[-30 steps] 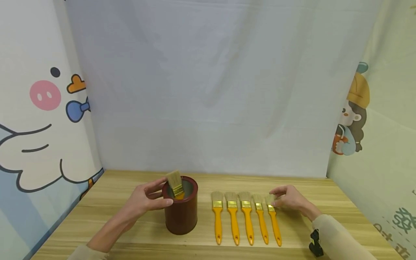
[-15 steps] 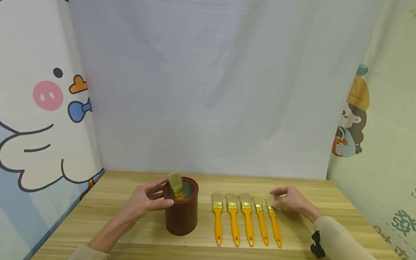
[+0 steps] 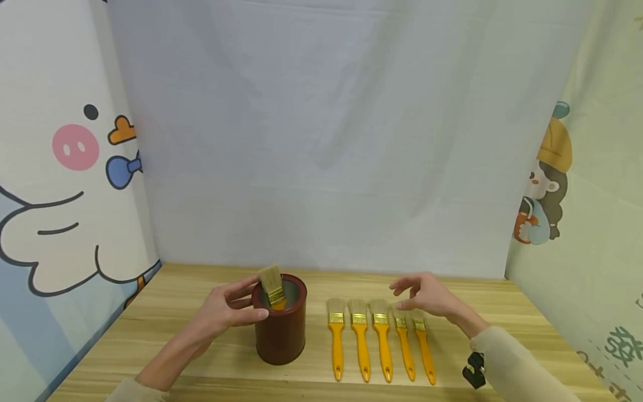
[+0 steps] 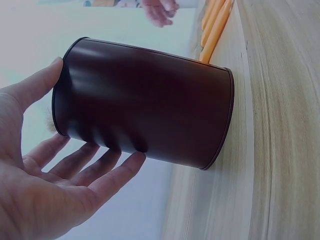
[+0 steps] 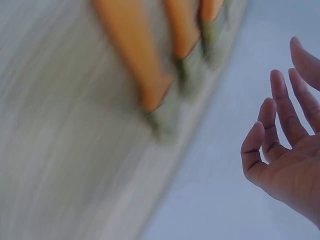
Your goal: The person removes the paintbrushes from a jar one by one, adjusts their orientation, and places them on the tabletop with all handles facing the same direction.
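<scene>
A dark red-brown can (image 3: 281,338) stands upright on the table's left half. My left hand (image 3: 226,310) holds its upper part, thumb at the near side of the rim and fingers along the far left side, as the left wrist view (image 4: 55,185) also shows. Inside the can leans a paintbrush (image 3: 272,283), bristles up, its handle mostly hidden. My right hand (image 3: 427,295), fingers loosely bent and holding nothing, hovers over the bristle ends of the two narrower brushes (image 3: 404,346) at the row's right. Beside them lie wider paintbrushes (image 3: 337,346) with yellow handles.
The light wood table (image 3: 226,371) ends at a pale hanging cloth (image 3: 321,167). Printed cartoon panels (image 3: 75,195) flank it left and right. A black clip-like piece (image 3: 474,369) sits at the right sleeve.
My right hand has come off the rightmost brush's bristles and moved left and slightly up. That brush still lies in the row. The left hand and the can stay put.
</scene>
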Demonstrator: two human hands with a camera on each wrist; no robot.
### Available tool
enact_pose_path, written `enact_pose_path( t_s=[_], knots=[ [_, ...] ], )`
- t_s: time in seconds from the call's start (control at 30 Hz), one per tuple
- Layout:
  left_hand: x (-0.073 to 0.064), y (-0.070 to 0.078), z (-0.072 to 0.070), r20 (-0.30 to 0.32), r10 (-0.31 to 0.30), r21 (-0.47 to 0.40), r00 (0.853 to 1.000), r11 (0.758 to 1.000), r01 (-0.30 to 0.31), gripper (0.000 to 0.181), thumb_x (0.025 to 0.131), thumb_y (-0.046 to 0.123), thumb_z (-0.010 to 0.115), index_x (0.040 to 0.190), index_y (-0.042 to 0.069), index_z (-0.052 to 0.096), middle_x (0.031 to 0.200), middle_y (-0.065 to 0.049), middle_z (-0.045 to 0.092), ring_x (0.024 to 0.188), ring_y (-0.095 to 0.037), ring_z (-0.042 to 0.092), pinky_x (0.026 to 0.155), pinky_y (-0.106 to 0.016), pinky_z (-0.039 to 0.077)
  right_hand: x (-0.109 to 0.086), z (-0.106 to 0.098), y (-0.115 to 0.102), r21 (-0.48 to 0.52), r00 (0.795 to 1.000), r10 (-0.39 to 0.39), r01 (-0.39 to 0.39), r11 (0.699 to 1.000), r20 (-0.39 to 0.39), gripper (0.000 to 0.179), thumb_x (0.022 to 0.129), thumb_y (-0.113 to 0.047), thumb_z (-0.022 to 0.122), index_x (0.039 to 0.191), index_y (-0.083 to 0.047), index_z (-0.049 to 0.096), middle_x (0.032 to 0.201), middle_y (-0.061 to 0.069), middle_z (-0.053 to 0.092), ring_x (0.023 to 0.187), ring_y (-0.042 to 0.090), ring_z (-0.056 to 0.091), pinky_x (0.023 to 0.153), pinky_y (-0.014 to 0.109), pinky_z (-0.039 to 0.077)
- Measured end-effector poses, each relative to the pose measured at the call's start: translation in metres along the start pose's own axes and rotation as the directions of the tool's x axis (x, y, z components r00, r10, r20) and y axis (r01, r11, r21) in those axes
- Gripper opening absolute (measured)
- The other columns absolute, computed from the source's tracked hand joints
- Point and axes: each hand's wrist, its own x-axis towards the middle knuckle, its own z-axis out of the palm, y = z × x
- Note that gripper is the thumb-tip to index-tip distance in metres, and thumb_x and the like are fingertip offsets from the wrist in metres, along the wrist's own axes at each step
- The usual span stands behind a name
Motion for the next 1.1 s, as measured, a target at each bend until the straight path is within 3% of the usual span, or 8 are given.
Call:
enact_pose_path(
  t_s=[0.17,0.3,0.57,0.77,1.1],
  knots=[
    [0.000,0.000,0.000,-0.002,-0.004,-0.002,1.000,1.000,0.004,0.088,0.091,0.019,0.084,0.164,0.003,0.036,0.160,-0.031,0.039,0.144,-0.050,0.044,0.098,-0.044,0.058,0.014,0.014,-0.035,-0.002,0.991,-0.130,0.131,0.991,0.039,0.032,0.091,-0.011,0.084,0.120,-0.001,0.075,0.103,0.005,0.074,0.082,0.021,0.063,0.070,0.031,0.053],
    [-0.001,0.001,0.001,-0.004,-0.005,0.007,1.000,1.000,0.005,0.087,0.092,0.020,0.084,0.164,0.004,0.037,0.160,-0.030,0.040,0.144,-0.049,0.044,0.098,-0.044,0.057,0.023,0.029,-0.061,-0.003,0.982,-0.188,0.188,0.982,0.034,0.027,0.092,-0.013,0.083,0.117,-0.004,0.076,0.099,0.002,0.076,0.082,0.019,0.064,0.073,0.030,0.053],
    [-0.001,0.002,0.002,-0.003,-0.003,-0.002,1.000,1.000,0.003,0.087,0.091,0.019,0.084,0.163,0.003,0.037,0.159,-0.030,0.042,0.143,-0.048,0.045,0.099,-0.044,0.057,0.038,0.055,-0.111,-0.002,0.967,-0.252,0.252,0.968,-0.028,0.026,0.093,-0.013,0.082,0.118,-0.010,0.076,0.101,-0.005,0.073,0.076,0.016,0.058,0.066,0.029,0.050],
    [0.000,0.003,0.002,-0.011,-0.005,-0.003,1.000,1.000,0.005,0.088,0.091,0.019,0.085,0.163,0.002,0.037,0.159,-0.030,0.042,0.143,-0.048,0.045,0.098,-0.044,0.057,0.052,0.073,-0.140,0.008,0.955,-0.294,0.295,0.956,-0.033,0.030,0.093,-0.011,0.082,0.121,-0.011,0.073,0.102,0.000,0.074,0.075,0.015,0.058,0.067,0.030,0.050],
    [0.000,0.003,0.001,0.005,-0.006,-0.005,1.000,1.000,0.006,0.088,0.092,0.018,0.083,0.164,0.001,0.035,0.160,-0.030,0.041,0.144,-0.049,0.044,0.098,-0.045,0.057,0.073,0.102,-0.163,-0.030,0.956,-0.294,0.294,0.955,-0.005,0.036,0.094,-0.012,0.081,0.128,-0.007,0.070,0.105,0.002,0.078,0.074,0.018,0.057,0.066,0.030,0.047]
  ],
)
